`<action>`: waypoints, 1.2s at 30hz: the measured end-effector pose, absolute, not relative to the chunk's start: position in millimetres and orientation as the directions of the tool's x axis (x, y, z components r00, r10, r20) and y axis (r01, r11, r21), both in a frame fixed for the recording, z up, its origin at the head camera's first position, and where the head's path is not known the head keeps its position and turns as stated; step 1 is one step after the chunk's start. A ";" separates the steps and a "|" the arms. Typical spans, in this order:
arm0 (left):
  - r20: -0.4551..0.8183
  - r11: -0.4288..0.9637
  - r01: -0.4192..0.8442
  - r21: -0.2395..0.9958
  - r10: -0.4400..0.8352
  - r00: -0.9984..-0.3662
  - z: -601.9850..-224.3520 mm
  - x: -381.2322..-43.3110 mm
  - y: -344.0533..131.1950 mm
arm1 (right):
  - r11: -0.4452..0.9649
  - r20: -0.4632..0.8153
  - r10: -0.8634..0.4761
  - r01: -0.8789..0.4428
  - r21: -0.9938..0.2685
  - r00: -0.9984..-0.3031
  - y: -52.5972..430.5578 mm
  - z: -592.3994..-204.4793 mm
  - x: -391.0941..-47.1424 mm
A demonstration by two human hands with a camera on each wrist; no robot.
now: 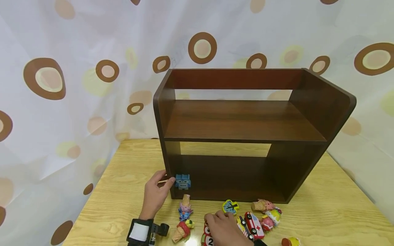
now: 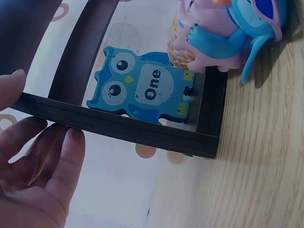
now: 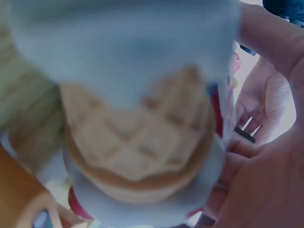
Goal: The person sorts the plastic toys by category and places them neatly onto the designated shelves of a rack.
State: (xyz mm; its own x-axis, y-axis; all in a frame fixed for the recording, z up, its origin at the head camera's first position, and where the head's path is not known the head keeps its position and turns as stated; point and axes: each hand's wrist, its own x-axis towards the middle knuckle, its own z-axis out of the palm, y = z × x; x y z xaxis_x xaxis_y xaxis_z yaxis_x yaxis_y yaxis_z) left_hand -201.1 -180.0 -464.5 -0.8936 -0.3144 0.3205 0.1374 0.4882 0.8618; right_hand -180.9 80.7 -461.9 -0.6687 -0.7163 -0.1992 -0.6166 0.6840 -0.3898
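My left hand grips the left side panel of a dark brown wooden shelf, thumb on the inner side and fingers outside. A blue owl toy marked "One" stands on the lower level beside that panel, near the thumb. My right hand is low over the toys before the shelf, fingers bent down beside a red-and-green piece marked "2". I cannot tell whether it holds anything. A cone-shaped toy looms blurred near the right palm.
Ice-cream figures, a yellow-edged tree piece, a red-and-white ambulance and several other toys lie along the shelf's front on the wooden table. A dotted curtain hangs behind.
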 end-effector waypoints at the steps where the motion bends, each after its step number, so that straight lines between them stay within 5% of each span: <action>1: 0.320 0.487 0.137 0.863 -0.315 -0.894 -464.8 -200.8 -180.2 | 0.682 -0.203 -0.719 -0.619 -0.388 -0.665 79.8 -461.6 -181.0; 16: 0.319 0.471 0.138 0.871 -0.329 -0.889 -466.2 -198.3 -181.4 | 0.593 -0.166 -0.776 -0.612 -0.523 -0.609 70.7 -452.2 -187.6; 27: 0.318 0.466 0.141 0.873 -0.325 -0.891 -464.6 -199.5 -180.7 | 0.465 0.148 -0.718 -0.627 -0.625 -0.680 77.9 -423.9 -215.2; 36: 0.329 0.460 0.160 0.873 -0.316 -0.890 -465.9 -202.2 -180.1 | 0.548 0.231 -0.575 -0.580 -0.603 -0.785 63.8 -410.4 -255.1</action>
